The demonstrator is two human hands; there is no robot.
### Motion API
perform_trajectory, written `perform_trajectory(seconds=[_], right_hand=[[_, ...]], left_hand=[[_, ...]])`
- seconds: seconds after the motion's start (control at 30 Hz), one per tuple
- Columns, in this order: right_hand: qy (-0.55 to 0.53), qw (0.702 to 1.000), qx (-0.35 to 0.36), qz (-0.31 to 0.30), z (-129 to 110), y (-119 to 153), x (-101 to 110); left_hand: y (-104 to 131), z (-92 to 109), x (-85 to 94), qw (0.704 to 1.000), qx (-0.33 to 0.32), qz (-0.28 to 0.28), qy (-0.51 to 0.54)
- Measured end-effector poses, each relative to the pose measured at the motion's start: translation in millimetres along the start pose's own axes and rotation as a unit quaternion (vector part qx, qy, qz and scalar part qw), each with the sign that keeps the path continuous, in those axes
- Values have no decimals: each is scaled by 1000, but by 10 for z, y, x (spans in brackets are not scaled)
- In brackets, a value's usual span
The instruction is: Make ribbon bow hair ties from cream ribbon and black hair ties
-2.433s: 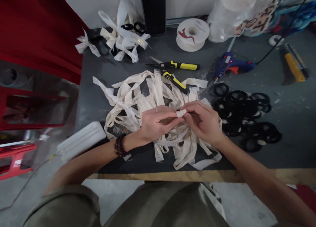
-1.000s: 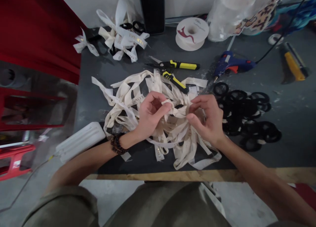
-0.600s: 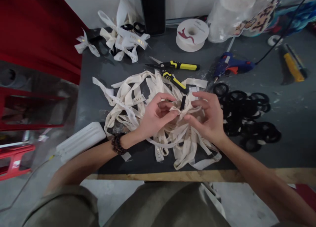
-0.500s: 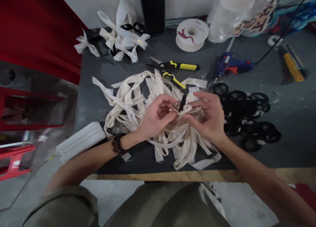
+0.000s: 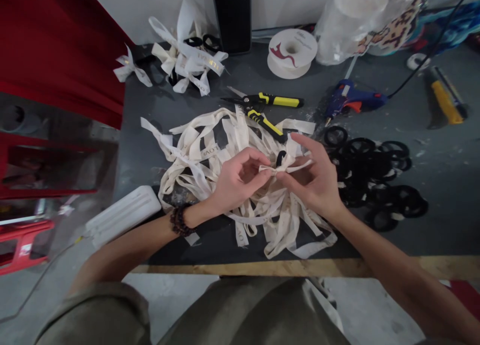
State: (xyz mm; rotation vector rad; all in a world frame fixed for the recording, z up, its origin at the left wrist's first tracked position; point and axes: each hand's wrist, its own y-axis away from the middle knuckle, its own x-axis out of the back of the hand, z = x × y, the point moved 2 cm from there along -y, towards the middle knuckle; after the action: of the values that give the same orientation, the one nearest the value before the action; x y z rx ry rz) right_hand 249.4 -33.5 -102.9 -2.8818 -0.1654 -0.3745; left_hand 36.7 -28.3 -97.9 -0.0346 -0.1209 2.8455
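One pale bow (image 5: pixel 288 161) pinched above the ribbon heap (image 5: pixel 240 132)

On my feed the table's (image 5: pixel 450 185) near side ends in a raw wooden edge (image 5: pixel 180 269), with both forearms reaching across it. The left hand (image 5: pixel 245 174) pinches one end of the bow between thumb and fingers; the right hand (image 5: pixel 305 172) has its thumb at the knot, its index finger stretched out beyond. The bow sits between them, near the middle of the table; I can't tell whether it brushes the heap below.

Room is tight ahead of the fingers, where yellow-and-black snips (image 5: pixel 281 100) lie across the ribbons, blades parted. To the right, black rings (image 5: pixel 382 165) crowd close to the right wrist; past them I have a wide stretch of dark, matt, lightly littered surface.

The bow is soft, cream fabric with thin, creased loops, and a smooth black band (image 5: pixel 281 156) shows behind its knot. The heap is flat strips in tangled curves, some printed with lettering. Farther back stand a round white spool (image 5: pixel 294 60) and a blue plastic glue gun (image 5: pixel 350 97).
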Motion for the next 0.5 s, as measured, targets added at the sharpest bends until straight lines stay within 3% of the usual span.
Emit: perform_trajectory(seconds=[0.27, 0.5], right_hand=[[36, 998, 42, 1, -43, -17, -18], [78, 996, 38, 29, -65, -5, 7]], left_hand=[[7, -25, 12, 999, 34, 5, -9], [-10, -78, 35, 996, 56, -25, -60]])
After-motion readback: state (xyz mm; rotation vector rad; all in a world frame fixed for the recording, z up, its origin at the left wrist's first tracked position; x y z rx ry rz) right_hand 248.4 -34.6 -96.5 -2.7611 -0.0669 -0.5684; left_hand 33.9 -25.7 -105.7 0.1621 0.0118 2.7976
